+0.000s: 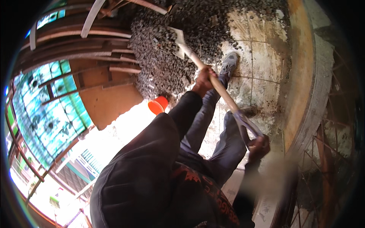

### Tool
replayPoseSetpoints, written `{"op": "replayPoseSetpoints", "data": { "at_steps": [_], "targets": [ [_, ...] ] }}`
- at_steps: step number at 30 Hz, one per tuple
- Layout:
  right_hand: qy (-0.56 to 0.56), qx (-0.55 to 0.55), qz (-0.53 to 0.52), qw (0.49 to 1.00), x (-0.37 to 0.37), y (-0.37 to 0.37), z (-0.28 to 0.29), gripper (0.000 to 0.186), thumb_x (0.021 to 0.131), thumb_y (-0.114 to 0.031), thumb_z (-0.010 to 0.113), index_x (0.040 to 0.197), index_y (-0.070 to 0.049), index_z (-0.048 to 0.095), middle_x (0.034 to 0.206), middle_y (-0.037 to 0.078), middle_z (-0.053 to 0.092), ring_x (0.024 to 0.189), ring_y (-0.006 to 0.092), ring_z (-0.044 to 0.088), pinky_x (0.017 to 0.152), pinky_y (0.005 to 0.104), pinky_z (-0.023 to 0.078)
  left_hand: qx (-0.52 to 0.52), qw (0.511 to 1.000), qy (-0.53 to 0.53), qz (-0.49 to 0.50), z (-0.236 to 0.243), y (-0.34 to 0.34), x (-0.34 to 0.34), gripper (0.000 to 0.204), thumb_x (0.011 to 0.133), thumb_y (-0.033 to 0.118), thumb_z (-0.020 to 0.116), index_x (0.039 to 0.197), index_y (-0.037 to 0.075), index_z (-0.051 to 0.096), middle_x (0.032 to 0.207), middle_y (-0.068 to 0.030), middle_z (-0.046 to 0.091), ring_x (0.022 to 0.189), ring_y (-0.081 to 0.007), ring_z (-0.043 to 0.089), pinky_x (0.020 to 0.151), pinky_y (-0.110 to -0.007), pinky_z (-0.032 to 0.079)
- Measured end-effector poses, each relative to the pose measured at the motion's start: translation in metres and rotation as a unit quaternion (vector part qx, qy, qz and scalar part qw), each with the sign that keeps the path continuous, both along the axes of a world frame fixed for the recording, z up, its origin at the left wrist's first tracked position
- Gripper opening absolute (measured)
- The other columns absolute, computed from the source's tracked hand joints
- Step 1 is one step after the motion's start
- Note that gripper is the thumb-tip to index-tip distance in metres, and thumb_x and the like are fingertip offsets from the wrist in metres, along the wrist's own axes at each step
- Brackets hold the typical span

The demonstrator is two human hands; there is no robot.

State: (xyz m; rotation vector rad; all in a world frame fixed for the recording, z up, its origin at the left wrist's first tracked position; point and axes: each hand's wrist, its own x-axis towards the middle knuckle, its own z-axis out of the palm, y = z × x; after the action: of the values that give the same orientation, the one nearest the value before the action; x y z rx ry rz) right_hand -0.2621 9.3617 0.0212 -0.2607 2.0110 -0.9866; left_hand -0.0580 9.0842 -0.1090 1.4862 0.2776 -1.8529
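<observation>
A shovel (225,93) with a pale wooden shaft runs slantwise across the middle of the view. My left hand (204,78) is wrapped around the shaft below the blade end. At the near end, my right hand (259,146) is closed on the shovel's handle, where the shaft forks into a grip. The pale blade (180,37) lies at the dark grey gravel heap (156,66), with stones on and around it. How deep the blade sits in the stones I cannot tell.
An orange bucket (158,105) stands at the gravel's near edge. My shoes are on the dusty tiled floor (262,62), right of the heap. Wooden beams (76,53) and a brown board (108,102) lie to the left. A concrete ledge (317,87) borders the right side.
</observation>
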Motion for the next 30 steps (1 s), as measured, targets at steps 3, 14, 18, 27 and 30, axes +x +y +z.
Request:
{"op": "replayPoseSetpoints", "data": {
  "at_steps": [3, 14, 18, 27, 30],
  "targets": [
    [0.092, -0.076, 0.205, 0.971, 0.055, -0.006, 0.014, 0.031, 0.075, -0.035, 0.063, 0.073, -0.006, 0.054, 0.063, 0.009, 0.054, 0.054, 0.0242, 0.053, 0.051, 0.0361, 0.042, -0.027, 0.998, 0.048, 0.031, 0.005, -0.004, 0.102, 0.016, 0.08, 0.014, 0.051, 0.067, 0.01, 0.043, 0.054, 0.0008, 0.04, 0.047, -0.0134, 0.042, 0.048, -0.027, 0.044],
    [0.305, 0.03, 0.165, 0.937, 0.026, 0.062, 0.045, 0.031, 0.087, -0.031, 0.049, 0.087, -0.002, 0.059, 0.076, 0.01, 0.058, 0.067, 0.0262, 0.057, 0.06, 0.0367, 0.046, -0.061, 0.996, 0.061, 0.035, 0.036, 0.04, 0.03, 0.014, 0.085, 0.017, 0.051, 0.077, 0.006, 0.046, 0.059, -0.0029, 0.046, 0.051, -0.0161, 0.046, 0.048, -0.028, 0.044],
    [0.174, 0.167, 0.008, 0.97, -0.049, 0.049, 0.075, 0.035, 0.092, -0.033, 0.044, 0.087, -0.002, 0.06, 0.078, 0.01, 0.059, 0.07, 0.0252, 0.057, 0.063, 0.0362, 0.046, 0.131, 0.988, 0.032, -0.071, 0.01, 0.081, -0.114, 0.012, 0.083, 0.014, 0.054, 0.075, 0.01, 0.045, 0.059, -0.0004, 0.042, 0.047, -0.0128, 0.043, 0.042, -0.026, 0.042],
    [0.262, 0.153, -0.016, 0.953, -0.15, -0.038, 0.018, 0.033, 0.092, -0.03, 0.044, 0.092, -0.001, 0.06, 0.08, 0.01, 0.059, 0.075, 0.0232, 0.058, 0.066, 0.035, 0.044, 0.216, 0.951, 0.119, -0.188, -0.046, 0.094, -0.272, 0.013, 0.086, 0.019, 0.052, 0.087, 0.006, 0.049, 0.07, -0.0084, 0.051, 0.061, -0.0209, 0.053, 0.056, -0.035, 0.047],
    [0.312, 0.155, 0.065, 0.935, -0.166, -0.058, -0.013, 0.033, 0.092, -0.03, 0.044, 0.094, -0.001, 0.06, 0.081, 0.01, 0.059, 0.077, 0.0226, 0.058, 0.067, 0.0346, 0.044, -0.177, 0.942, 0.062, -0.279, -0.104, 0.037, -0.212, 0.016, 0.087, 0.019, 0.049, 0.083, 0.004, 0.046, 0.068, -0.009, 0.049, 0.059, -0.0222, 0.052, 0.053, -0.037, 0.045]
  ]
}}
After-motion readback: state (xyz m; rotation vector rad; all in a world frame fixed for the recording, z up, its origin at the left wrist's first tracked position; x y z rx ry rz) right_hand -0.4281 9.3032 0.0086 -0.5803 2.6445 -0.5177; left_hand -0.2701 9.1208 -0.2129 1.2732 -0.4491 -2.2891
